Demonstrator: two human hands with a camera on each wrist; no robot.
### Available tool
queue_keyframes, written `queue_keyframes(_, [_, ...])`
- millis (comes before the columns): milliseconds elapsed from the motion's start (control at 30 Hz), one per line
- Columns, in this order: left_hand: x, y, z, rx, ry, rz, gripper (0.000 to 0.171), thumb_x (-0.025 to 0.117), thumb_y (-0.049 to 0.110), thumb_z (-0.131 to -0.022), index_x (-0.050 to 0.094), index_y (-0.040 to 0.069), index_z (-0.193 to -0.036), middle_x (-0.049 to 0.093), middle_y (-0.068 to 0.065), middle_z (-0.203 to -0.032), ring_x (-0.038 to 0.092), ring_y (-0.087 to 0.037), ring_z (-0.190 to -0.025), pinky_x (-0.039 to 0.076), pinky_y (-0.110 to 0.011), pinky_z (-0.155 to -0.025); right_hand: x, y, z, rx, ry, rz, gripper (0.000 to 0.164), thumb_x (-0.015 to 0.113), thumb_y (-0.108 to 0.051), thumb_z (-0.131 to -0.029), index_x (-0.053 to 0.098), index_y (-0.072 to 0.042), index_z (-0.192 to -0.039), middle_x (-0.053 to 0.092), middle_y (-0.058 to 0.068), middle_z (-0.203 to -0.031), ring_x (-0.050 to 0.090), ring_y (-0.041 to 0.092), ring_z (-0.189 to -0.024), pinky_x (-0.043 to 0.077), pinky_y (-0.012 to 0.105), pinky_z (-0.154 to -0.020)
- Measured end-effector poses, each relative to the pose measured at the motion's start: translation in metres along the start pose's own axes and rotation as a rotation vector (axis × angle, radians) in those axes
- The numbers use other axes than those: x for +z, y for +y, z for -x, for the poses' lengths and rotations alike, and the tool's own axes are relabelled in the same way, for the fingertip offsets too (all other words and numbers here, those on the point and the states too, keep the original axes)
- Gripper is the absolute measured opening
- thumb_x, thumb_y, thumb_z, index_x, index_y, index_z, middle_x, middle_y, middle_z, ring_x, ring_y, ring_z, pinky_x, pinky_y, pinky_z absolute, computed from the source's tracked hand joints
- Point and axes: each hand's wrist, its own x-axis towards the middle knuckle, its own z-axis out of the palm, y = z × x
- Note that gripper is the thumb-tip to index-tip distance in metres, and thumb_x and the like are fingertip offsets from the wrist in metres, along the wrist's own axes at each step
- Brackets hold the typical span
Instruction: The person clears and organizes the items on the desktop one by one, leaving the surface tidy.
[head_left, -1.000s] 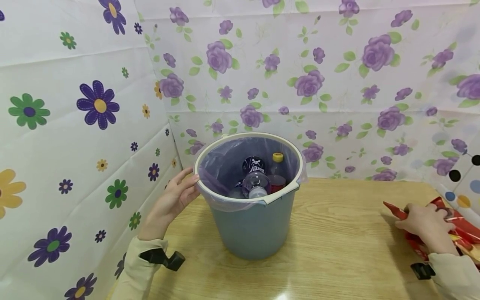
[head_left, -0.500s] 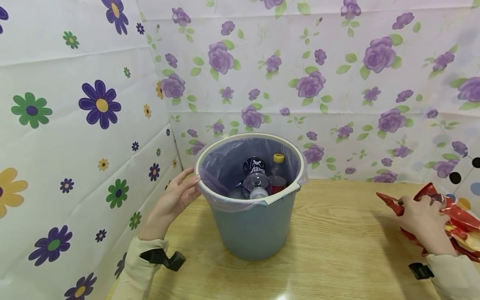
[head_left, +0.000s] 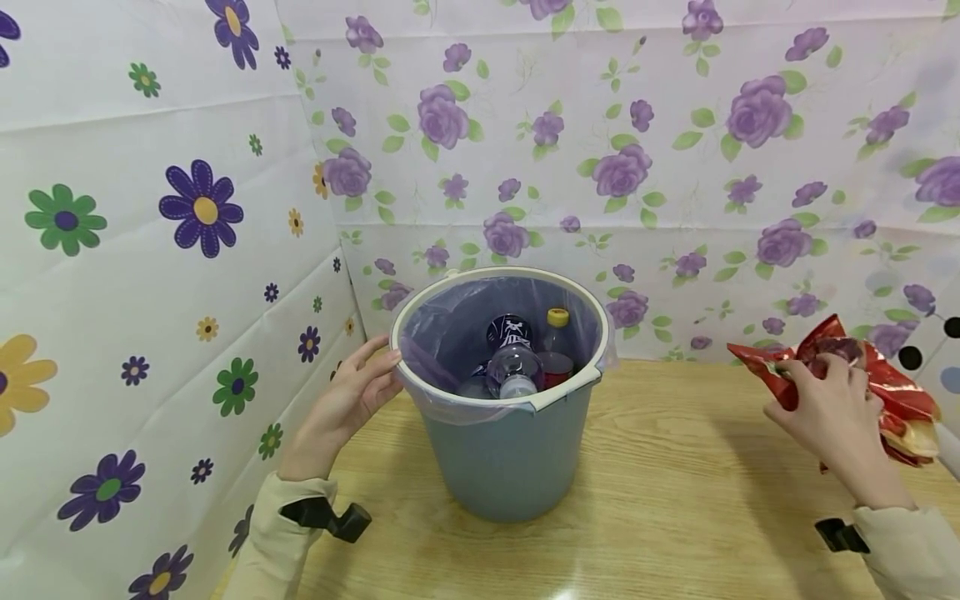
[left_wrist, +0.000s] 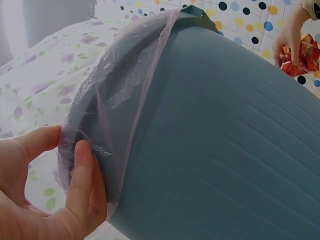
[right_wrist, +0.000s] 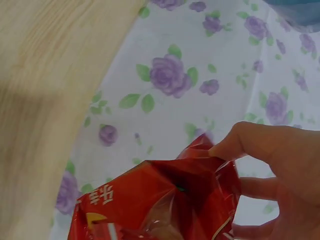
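Observation:
A blue-grey bucket point(head_left: 504, 467) with a cream rim stands on the table, lined with a thin translucent plastic bag point(left_wrist: 112, 115). At its left side my left hand point(head_left: 348, 400) holds the rim; in the left wrist view the thumb meets the edge and the fingers lie against the liner outside. Inside are several items, among them a clear bottle point(head_left: 514, 367) with a white cap and a yellow-capped bottle point(head_left: 557, 342). Off to the right my right hand point(head_left: 836, 417) grips a crumpled red snack bag point(right_wrist: 150, 195) above the table, thumb and fingers pinching its edge.
The wooden table point(head_left: 660, 500) lies beneath both hands. Flower-printed sheets point(head_left: 570, 167) hang behind and on the left, and a dotted sheet point(left_wrist: 250, 20) is at the right. Each sleeve has a black camera band point(head_left: 326, 517).
My right hand has raised the red snack bag from the table's right edge and brought it slightly leftward. The left hand and the bucket stay where they were.

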Motion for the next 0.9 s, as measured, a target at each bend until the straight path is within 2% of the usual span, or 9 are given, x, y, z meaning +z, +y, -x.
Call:
queue_keyframes(233, [0.000,0.000,0.001,0.002,0.000,-0.006,0.074,0.054,0.015,-0.096,0.008,0.005,-0.154,0.065,0.005,-0.103,0.066,-0.003,-0.090,0.056,-0.014,-0.080,-0.014,-0.026,-0.003,-0.053,0.092,-0.032,0.052,0.070,-0.022,-0.081,0.052,-0.004,-0.126,0.028,0.041,-0.135,0.026,0.065,-0.113,0.026,0.078,-0.075])
queue_keyframes(333, [0.000,0.000,0.001,0.003,-0.001,-0.001,0.074,0.053,0.015,-0.096,0.008,0.005,-0.154,0.065,0.005,-0.103,0.066,-0.003,-0.090,0.056,-0.014,-0.081,-0.022,-0.038,-0.005,-0.100,0.159,-0.057,0.051,0.072,-0.020,-0.080,0.054,-0.006,-0.126,0.031,0.039,-0.136,0.028,0.063,-0.114,0.028,0.076,-0.074])
queue_keyframes(433, [0.000,0.000,0.001,0.006,-0.002,0.005,0.074,0.053,0.015,-0.096,0.008,0.004,-0.154,0.065,0.005,-0.103,0.066,-0.003,-0.090,0.056,-0.014,-0.081,-0.028,-0.049,-0.008,-0.186,0.250,-0.099,0.052,0.074,-0.015,-0.075,0.057,-0.008,-0.124,0.034,0.036,-0.137,0.032,0.061,-0.115,0.030,0.074,-0.074])
queue_keyframes(567, [0.000,0.000,0.001,0.006,-0.003,0.009,0.075,0.054,0.015,-0.096,0.008,0.005,-0.154,0.065,0.005,-0.103,0.066,-0.004,-0.090,0.056,-0.014,-0.081,-0.033,-0.060,-0.014,-0.377,0.373,-0.173,0.055,0.078,-0.011,-0.070,0.060,-0.007,-0.122,0.039,0.034,-0.137,0.037,0.056,-0.117,0.033,0.074,-0.080])
queue_keyframes(667, [0.000,0.000,0.000,0.002,-0.002,0.010,0.075,0.054,0.015,-0.096,0.007,0.005,-0.154,0.064,0.004,-0.104,0.066,-0.004,-0.091,0.056,-0.015,-0.083,-0.037,-0.067,-0.018,-0.507,0.402,-0.234,0.050,0.075,-0.030,-0.081,0.061,-0.009,-0.124,0.039,0.033,-0.139,0.037,0.054,-0.122,0.034,0.074,-0.089])
queue_keyframes(733, [0.000,0.000,0.001,0.000,0.000,0.010,0.076,0.054,0.014,-0.096,0.007,0.005,-0.154,0.064,0.004,-0.105,0.066,-0.004,-0.091,0.056,-0.015,-0.083,-0.040,-0.074,-0.020,-0.571,0.408,-0.274,0.052,0.065,-0.047,-0.088,0.062,-0.010,-0.124,0.038,0.033,-0.140,0.035,0.053,-0.125,0.033,0.074,-0.092])
queue_keyframes(800, [0.000,0.000,0.001,0.001,0.000,0.010,0.075,0.054,0.014,-0.096,0.007,0.005,-0.154,0.064,0.004,-0.105,0.066,-0.004,-0.091,0.056,-0.015,-0.083,-0.044,-0.081,-0.022,-0.632,0.421,-0.291,0.060,0.052,-0.060,-0.090,0.063,-0.011,-0.123,0.039,0.031,-0.140,0.036,0.052,-0.126,0.034,0.073,-0.092])
queue_keyframes(900, [0.000,0.000,0.001,0.002,-0.002,0.012,0.075,0.053,0.014,-0.096,0.006,0.005,-0.154,0.063,0.004,-0.104,0.066,-0.004,-0.090,0.056,-0.014,-0.081,-0.050,-0.095,-0.025,-0.718,0.451,-0.300,0.062,0.050,-0.062,-0.090,0.066,-0.010,-0.119,0.044,0.031,-0.137,0.041,0.049,-0.124,0.037,0.070,-0.091])
